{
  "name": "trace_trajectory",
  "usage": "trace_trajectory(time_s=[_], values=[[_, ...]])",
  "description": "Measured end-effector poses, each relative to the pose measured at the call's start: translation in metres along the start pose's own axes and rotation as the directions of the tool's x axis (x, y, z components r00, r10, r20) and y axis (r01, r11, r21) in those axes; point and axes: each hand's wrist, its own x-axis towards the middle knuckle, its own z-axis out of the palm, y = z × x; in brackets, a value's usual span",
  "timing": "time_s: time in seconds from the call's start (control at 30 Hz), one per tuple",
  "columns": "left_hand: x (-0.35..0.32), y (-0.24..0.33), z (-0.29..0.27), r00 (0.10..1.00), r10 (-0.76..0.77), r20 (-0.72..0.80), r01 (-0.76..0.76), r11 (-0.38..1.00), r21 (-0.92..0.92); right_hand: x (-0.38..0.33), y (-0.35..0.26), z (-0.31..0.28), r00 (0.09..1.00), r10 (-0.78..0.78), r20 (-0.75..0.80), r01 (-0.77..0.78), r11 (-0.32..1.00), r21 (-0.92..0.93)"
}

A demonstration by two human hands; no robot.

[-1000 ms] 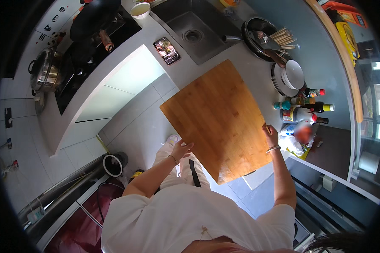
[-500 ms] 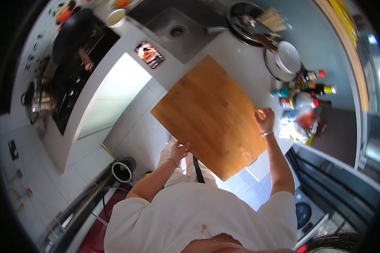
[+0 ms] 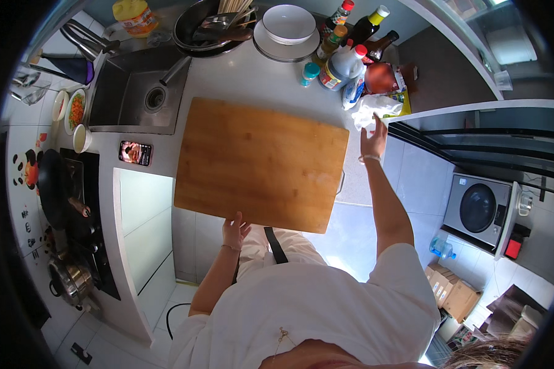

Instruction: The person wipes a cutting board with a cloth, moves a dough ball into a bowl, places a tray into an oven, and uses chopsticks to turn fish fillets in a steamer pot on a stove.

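- We look straight down at a person in a white top standing at a pale grey kitchen worktop [image 3: 271,80].
- We see a large rectangular bamboo cutting board [image 3: 258,163] held between both hands; it covers the worktop's front part and juts out past its front edge toward the person.
- The left hand [image 3: 235,231] grips the board's near long edge from below, fingers curled up against the wood.
- The right hand [image 3: 373,138] is at the board's right short edge, fingers together and pointing away from the person; we cannot tell how firmly it holds the edge.
- Just beyond the right hand lies a crumpled white plastic bag [image 3: 370,109], with a yellow packet [image 3: 404,101] beside it.
- Behind the board's far right corner stands a cluster of sauce and oil bottles [image 3: 346,43], with a small teal-capped jar [image 3: 309,74] near them.
- At the back of the worktop sits a stack of white plates with a bowl [image 3: 288,27], and left of it a dark pan [image 3: 204,31] holding utensils.
- Left of the board is a steel sink [image 3: 129,92].
- A phone [image 3: 135,152] with a lit screen lies on the worktop near the board's left edge.
- Further left are a small dish of chopped vegetables [image 3: 76,109], a white cup [image 3: 82,139], and a black hob [image 3: 74,203].
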Motion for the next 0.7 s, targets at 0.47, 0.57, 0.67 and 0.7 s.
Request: trace_trajectory(time_s=[0.47, 0.57, 0.67, 0.7], values=[[-0.008, 0.042, 0.033, 0.98, -0.174, 0.095, 0.135, 0.938, 0.318, -0.029, -0.109, -0.08, 0.984, -0.164, -0.075, 0.179, 0.82, 0.544], [-0.02, 0.045, 0.024, 0.968, -0.234, 0.088, 0.174, 0.884, 0.434, -0.061, -0.131, -0.097, 0.909, -0.353, 0.221, 0.176, 0.808, 0.563], [-0.017, 0.042, 0.021, 0.977, -0.212, 0.028, 0.19, 0.922, 0.338, -0.058, -0.13, -0.097, 0.878, -0.346, 0.331, 0.11, 0.819, 0.563], [-0.016, 0.041, 0.025, 0.981, -0.19, 0.049, 0.166, 0.935, 0.313, -0.055, -0.108, -0.084, 0.917, -0.168, 0.362, -0.078, 0.815, 0.575]])
